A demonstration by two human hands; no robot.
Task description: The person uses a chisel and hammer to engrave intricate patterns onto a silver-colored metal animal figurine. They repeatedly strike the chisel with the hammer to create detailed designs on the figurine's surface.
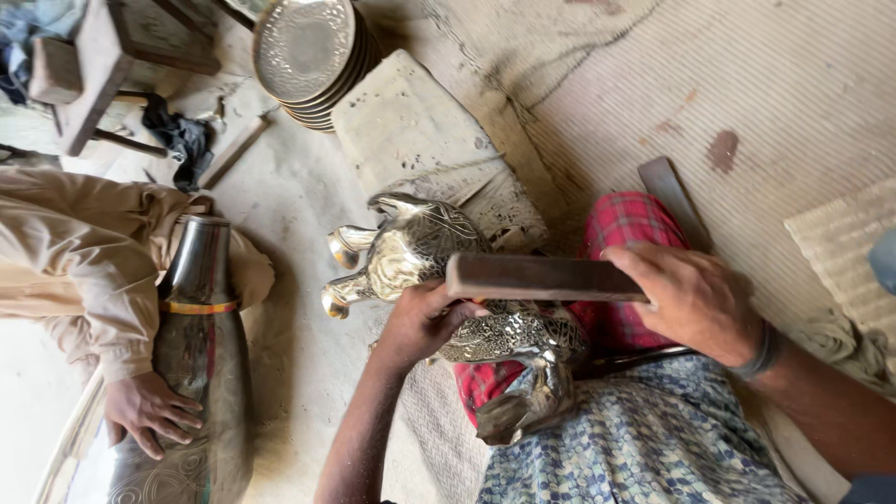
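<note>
Silvery engraved animal figure (439, 271), red checked cloth (623, 224), blue-white patterned garment (644, 448), dark bar (541, 277).

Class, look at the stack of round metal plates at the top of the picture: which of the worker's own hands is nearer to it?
Left. The left hand grips the metal animal figure below the plates; the right hand holds a flat bar farther right.

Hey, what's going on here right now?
A person seated on the floor steadies an engraved metal animal figure on their lap with the left hand, while the right hand holds a flat wooden bar over it. Beside them, another person's hand rests on a tall metal vase.
</note>
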